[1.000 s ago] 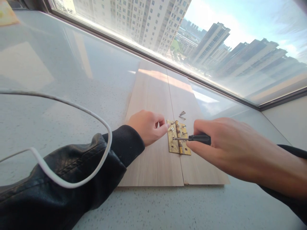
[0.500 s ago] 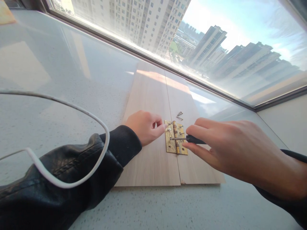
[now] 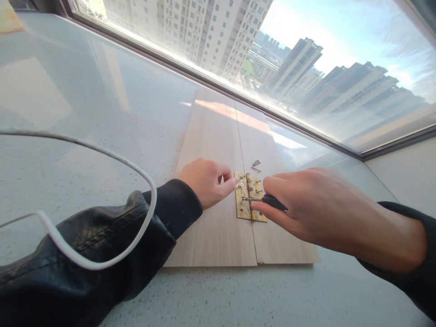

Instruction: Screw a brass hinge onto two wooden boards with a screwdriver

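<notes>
Two boards (image 3: 214,231) are supporting the hinge (image 3: 250,187) across their seam; the right hand (image 3: 308,206) is pinching the screwdriver (image 3: 274,202), its tip meeting a screw (image 3: 243,199); the left hand (image 3: 207,184) is pressing thumb and finger together at the hinge's edge

Screwdriver (image 3: 274,202) tilted more; right hand (image 3: 316,209) farther over hinge (image 3: 240,194).

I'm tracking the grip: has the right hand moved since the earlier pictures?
Yes: against the hinge, the right hand has shifted left, one fingertip now at the hinge's middle.
</notes>
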The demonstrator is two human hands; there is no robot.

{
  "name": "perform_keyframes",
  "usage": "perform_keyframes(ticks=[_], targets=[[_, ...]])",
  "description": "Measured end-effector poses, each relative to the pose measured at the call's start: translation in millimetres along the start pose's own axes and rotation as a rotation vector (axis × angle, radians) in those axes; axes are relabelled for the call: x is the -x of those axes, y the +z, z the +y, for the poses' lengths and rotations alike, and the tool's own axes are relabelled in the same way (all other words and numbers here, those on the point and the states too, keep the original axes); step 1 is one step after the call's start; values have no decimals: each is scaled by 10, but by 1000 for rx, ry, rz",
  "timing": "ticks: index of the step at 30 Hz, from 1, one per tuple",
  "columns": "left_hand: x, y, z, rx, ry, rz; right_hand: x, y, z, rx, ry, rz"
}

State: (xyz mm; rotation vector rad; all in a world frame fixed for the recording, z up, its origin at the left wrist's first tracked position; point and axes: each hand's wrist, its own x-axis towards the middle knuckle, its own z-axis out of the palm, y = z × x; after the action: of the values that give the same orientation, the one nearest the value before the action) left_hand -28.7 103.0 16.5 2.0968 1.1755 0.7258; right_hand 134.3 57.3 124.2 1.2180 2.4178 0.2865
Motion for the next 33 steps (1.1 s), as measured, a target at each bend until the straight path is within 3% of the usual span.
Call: perform_keyframes(ticks=[4, 7, 12, 20, 23, 27, 33], targets=[[3, -3, 12, 8, -1, -1, -6, 7, -27, 32, 158, 34], [4, 4, 13, 5, 0, -4, 17, 14, -14, 13, 157, 53], [-2, 17, 2, 1, 14, 3, 69, -7, 52, -54, 47, 3], [-1, 19, -5, -6, 2, 6, 72, -56, 175, 130, -251, 72], [0, 16, -4, -2, 9, 5, 62, -67, 171, 154, -288, 67], [1, 15, -7, -7, 6, 10, 48, -52, 123, 173, -226, 70], [-2, 15, -6, -2, 9, -3, 58, -1, 25, 192, 0, 82]])
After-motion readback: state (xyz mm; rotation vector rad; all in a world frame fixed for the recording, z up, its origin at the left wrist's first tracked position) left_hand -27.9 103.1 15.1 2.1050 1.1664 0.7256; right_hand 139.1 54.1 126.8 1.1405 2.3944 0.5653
